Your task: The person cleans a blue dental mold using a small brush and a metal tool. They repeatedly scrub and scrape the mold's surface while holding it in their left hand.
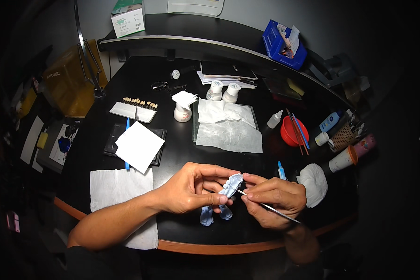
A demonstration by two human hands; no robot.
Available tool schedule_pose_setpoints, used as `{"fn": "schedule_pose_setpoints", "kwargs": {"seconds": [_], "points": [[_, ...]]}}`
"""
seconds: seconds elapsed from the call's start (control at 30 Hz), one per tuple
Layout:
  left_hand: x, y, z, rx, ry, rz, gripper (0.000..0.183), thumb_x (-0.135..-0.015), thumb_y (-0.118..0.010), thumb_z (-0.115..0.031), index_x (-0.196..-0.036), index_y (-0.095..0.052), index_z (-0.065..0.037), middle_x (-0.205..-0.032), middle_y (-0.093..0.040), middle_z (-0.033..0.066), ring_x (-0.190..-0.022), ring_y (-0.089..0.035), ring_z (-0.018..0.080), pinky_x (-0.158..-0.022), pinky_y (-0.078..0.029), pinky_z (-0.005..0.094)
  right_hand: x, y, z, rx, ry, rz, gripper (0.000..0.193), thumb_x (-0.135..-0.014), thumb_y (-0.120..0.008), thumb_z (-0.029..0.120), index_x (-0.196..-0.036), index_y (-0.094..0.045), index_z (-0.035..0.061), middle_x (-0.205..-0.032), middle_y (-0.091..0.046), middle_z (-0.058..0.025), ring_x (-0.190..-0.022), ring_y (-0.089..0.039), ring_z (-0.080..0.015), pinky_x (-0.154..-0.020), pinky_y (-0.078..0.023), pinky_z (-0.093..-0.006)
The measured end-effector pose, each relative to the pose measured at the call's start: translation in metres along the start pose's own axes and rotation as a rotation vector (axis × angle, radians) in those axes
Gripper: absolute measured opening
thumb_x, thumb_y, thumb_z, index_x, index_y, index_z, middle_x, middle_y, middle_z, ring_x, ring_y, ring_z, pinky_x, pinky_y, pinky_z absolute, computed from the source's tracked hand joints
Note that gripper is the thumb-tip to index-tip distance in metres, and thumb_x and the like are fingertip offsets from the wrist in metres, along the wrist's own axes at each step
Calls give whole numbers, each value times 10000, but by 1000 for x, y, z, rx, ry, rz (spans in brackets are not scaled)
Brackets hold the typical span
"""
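Near the front of the black desk, my left hand [189,189] grips a pale blue dental cast [231,184] between thumb and fingers, with its row of teeth showing. My right hand [280,198] is closed like a pen grip round a thin metal dental instrument [276,212]. The instrument's tip meets the cast or lies very close to it; a fingertip of the right hand is by the cast's edge. Two more pale blue cast pieces [206,216] lie on the desk just below my left hand.
A paper towel [108,186] lies by my left forearm; crumpled tissue [312,184] sits right of my right hand. Beyond are a white pad [140,148], tooth shade guide [133,112], white bottles [214,91], paper towels [228,135] and a red bowl [289,133] with brushes.
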State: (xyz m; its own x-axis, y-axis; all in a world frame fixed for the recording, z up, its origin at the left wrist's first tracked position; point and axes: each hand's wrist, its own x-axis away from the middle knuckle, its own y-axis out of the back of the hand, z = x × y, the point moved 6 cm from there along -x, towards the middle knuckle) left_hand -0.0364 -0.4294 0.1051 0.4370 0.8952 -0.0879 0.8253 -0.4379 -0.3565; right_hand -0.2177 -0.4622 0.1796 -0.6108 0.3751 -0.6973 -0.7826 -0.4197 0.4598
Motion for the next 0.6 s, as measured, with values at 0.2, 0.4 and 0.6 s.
{"fn": "schedule_pose_setpoints", "kwargs": {"seconds": [0.2, 0.4, 0.6], "points": [[-2, -2, -1, 2, -32, -29, 609, -941, -728, 113, -1498, -480, 107, -1315, -669, 249, -1190, -719, 265, -1017, -632, 339, 3, -3, -1, 1, -10, -22, 223, -757, -847, -129, -927, -752, -18, -878, -761, -171, -951, -799, -360, -887, -679, -428], [-1, -3, -2, -1, -103, -101, 589, -918, -745, 129, -1452, -502, 95, -1266, -670, 242, -1163, -735, 289, -1006, -646, 350, 2, -6, -4, -30, -43, -106, 177, -775, -819, -113, -910, -760, -16, -854, -760, -136, -836, -804, -280, -940, -666, -477], [1, -4, -4, -5, -141, -152, 556, -913, -749, 130, -1413, -514, 71, -1238, -659, 225, -1132, -749, 288, -970, -663, 324, 8, -11, -12, -154, -169, -171, 133, -818, -813, -99, -893, -730, -29, -842, -745, -133, -807, -783, -231, -964, -654, -489]]}}
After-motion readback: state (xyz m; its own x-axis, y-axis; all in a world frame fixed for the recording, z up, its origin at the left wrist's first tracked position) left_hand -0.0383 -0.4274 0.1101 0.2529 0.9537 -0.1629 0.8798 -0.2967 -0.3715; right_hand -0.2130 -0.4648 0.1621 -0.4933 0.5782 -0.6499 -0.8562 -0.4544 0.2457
